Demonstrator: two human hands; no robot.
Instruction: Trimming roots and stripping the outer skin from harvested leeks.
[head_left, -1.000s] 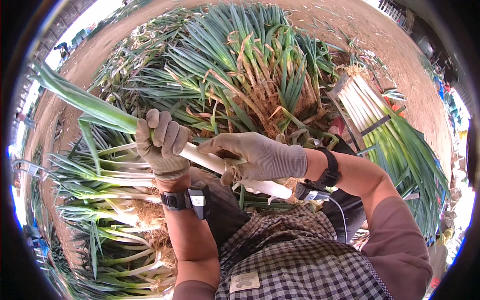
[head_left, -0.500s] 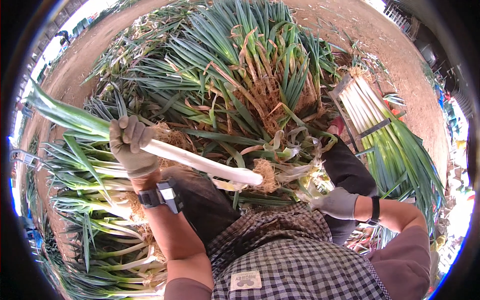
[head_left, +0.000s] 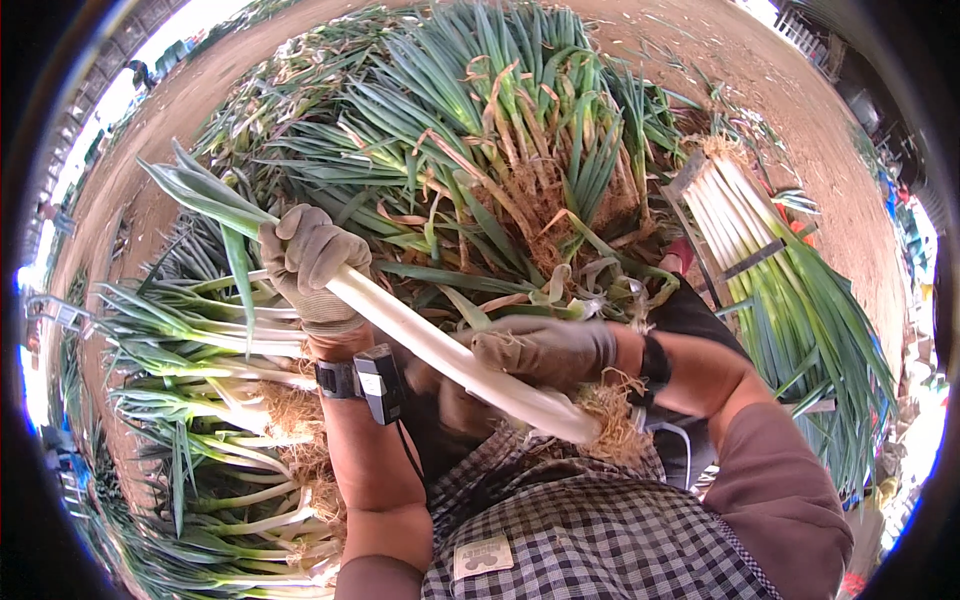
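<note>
My gloved left hand [head_left: 315, 262] is closed round a long green onion [head_left: 410, 325], just below where its leaves begin. The onion slants down to the right, its green leaves at upper left and its white stem bare of loose skin. Its tuft of brown roots [head_left: 612, 420] hangs over my lap. My gloved right hand [head_left: 550, 350] is against or just behind the stem's far side, fingers bent and smeared by motion; whether they grip it does not show.
Untrimmed green onions [head_left: 530, 130] lie heaped ahead, with peeled leaves [head_left: 570, 285] scattered before them. More onions [head_left: 230, 400] are stacked on my left. At right, cleaned onions [head_left: 745, 220] lie in a metal rack [head_left: 752, 258]. Bare soil [head_left: 700, 45] lies beyond.
My left hand has moved right and slightly nearer, bringing the onion's root end down over my lap. My right hand has come up and left from beside my knee to the stem.
</note>
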